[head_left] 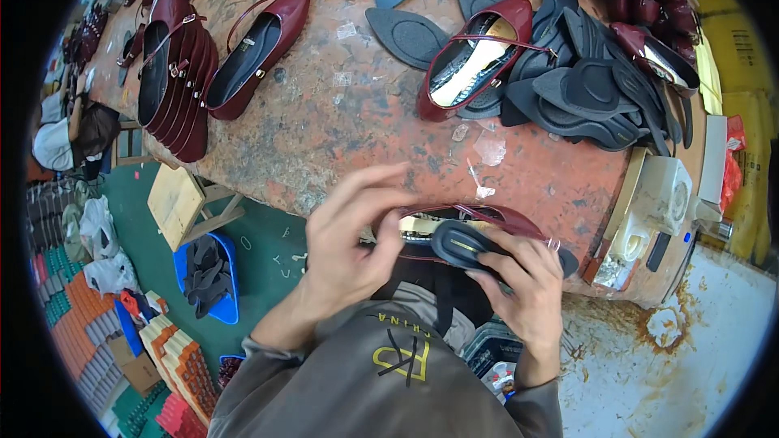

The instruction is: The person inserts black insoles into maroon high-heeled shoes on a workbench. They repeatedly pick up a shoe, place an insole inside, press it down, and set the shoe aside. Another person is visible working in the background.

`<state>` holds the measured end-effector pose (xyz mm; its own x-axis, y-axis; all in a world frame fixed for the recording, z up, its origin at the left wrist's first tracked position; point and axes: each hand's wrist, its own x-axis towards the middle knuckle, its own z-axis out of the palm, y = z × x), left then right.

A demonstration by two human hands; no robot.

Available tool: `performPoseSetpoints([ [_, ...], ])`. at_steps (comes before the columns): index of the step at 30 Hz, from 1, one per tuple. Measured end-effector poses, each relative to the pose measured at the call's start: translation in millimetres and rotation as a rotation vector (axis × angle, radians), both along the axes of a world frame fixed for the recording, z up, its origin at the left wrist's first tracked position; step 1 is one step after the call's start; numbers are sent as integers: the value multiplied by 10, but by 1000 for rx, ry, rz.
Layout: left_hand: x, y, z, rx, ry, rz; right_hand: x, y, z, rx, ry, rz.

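In the head view, the right hand (pixel 527 285) pinches a dark padded insole (pixel 456 246) over the open burgundy strapped shoe (pixel 519 220) at the counter's (pixel 324 146) near edge. The left hand (pixel 347 235) has its fingers spread, thumb at the shoe's left end; whether it grips there, I cannot tell. Beyond lie a gold-lined burgundy shoe (pixel 479 64), a grey insole pile (pixel 580 97) and nested burgundy shoes (pixel 177 93).
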<state>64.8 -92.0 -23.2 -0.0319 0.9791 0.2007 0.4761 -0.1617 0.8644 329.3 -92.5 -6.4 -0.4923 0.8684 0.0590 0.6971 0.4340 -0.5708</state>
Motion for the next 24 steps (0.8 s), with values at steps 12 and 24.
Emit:
performPoseSetpoints([
  [12, 182, -656, -121, -208, 316, -17, -384, 164, -283, -51, 78, 122],
  [24, 254, -478, 52, -346, 595, -148, -555, 124, -401, -3, 33, 152],
])
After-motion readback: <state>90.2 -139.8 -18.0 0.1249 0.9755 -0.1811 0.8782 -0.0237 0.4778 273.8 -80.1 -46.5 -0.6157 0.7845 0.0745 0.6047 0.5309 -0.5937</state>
